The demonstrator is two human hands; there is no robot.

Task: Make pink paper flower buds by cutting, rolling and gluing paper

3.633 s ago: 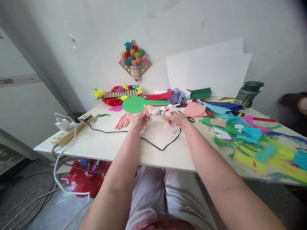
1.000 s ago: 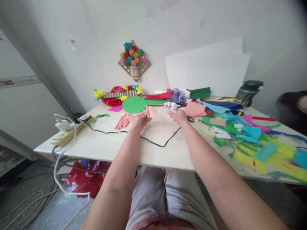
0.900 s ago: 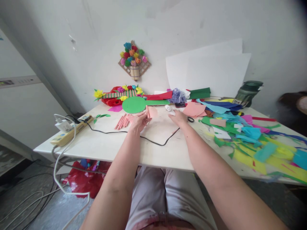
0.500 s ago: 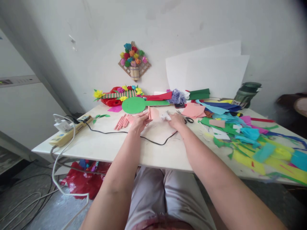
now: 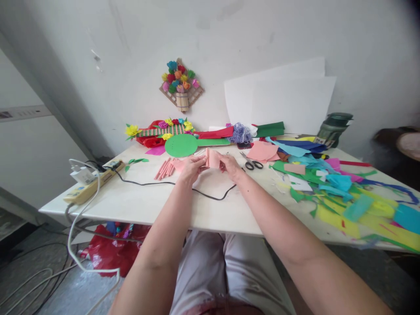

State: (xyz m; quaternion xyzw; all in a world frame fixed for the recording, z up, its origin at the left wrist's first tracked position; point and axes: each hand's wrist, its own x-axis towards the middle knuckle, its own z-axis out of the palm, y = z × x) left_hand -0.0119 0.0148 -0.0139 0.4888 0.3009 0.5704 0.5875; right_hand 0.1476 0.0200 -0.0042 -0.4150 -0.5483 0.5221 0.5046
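Two hands at work over a white tabletop (image 5: pixel 138 203): left hand (image 5: pixel 191 166) and right hand (image 5: pixel 231 165) both gripping a folded pink paper piece (image 5: pixel 213 158) between them; scissors (image 5: pixel 251 163) at three o'clock, pink paper rolls (image 5: pixel 165 168) at nine.

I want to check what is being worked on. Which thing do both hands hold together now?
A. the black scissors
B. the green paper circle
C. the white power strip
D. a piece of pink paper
D: the left hand and the right hand both pinch the piece of pink paper between them; the scissors lie apart on the table.
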